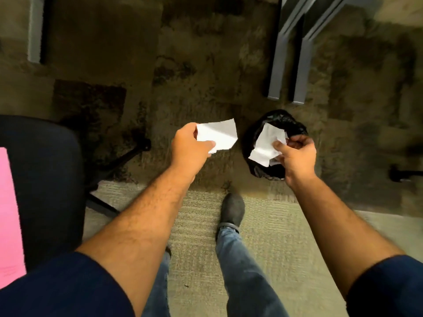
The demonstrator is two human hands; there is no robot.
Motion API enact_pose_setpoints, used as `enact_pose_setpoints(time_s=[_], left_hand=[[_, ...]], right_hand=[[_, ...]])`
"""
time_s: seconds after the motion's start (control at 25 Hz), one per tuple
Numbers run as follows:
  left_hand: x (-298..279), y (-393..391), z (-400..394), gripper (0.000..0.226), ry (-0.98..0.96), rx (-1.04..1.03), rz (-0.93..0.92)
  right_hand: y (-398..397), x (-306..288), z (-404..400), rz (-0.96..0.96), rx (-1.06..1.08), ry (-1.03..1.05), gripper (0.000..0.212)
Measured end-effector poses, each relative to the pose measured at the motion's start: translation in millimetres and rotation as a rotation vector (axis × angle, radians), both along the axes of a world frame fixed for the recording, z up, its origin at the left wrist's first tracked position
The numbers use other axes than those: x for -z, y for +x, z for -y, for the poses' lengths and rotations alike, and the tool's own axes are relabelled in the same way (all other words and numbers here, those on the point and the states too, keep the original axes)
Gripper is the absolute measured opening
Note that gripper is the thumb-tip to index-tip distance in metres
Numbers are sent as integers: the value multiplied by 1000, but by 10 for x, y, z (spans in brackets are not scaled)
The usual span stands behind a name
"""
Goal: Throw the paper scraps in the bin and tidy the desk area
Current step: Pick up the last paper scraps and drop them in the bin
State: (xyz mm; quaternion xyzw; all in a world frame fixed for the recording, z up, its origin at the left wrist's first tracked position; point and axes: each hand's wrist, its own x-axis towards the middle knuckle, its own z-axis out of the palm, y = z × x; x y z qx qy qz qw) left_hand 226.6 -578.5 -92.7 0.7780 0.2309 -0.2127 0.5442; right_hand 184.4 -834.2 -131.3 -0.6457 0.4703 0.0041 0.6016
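Carpet floor, bin (254, 138) below. My right hand (297, 156) pinches scraps (266, 145) over it for dropping. My left hand (190, 145) grips paper (219, 133) beside, waiting.

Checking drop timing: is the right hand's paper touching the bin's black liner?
Cannot tell. The head view shows the paper, held by the right hand, overlapping the bin from above, hiding any gap.

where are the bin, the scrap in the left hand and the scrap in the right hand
bin (295, 124), head view, liner's far rim
left-hand scrap (219, 133), head view, sheet's middle
right-hand scrap (266, 143), head view, sheet's middle
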Motion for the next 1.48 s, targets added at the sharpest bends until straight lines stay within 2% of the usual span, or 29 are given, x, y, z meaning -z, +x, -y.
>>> enact_pose_setpoints(time_s=[0.12, 0.32, 0.4, 0.52, 0.6, 0.68, 0.88, 1.0, 1.12, 1.28, 1.48], left_hand=[[201, 56, 565, 42, -9, 70, -79], [636, 159, 1271, 49, 79, 131, -263], [748, 167, 1486, 52, 132, 171, -325], [911, 168, 1740, 46, 216, 249, -340], [985, 163, 1871, 40, 258, 280, -338], [1037, 124, 2026, 37, 268, 307, -337], [1126, 93, 2280, 45, 210, 273, -316], [1211, 89, 2478, 63, 112, 269, -322], [1231, 30, 2555, 75, 43, 338, -348], [1216, -136, 2310, 63, 91, 475, -380], [1133, -355, 1828, 59, 81, 399, -371]], right_hand=[[-57, 252, 516, -103, 61, -95, 40], [-8, 623, 1145, -354, -31, -191, 29], [85, 740, 1309, -403, -19, -114, 18], [275, 833, 1453, -447, -64, 89, 5], [327, 829, 1498, -473, -65, 199, 26], [281, 819, 1585, -470, -61, 232, 34], [-31, 821, 1764, -397, -58, 208, 23], [-212, 837, 1849, -315, -24, 204, 16], [-293, 803, 1893, -267, 34, 189, 20], [-307, 724, 1792, -253, 25, 195, 19], [-120, 531, 1419, -212, -41, 232, 16]])
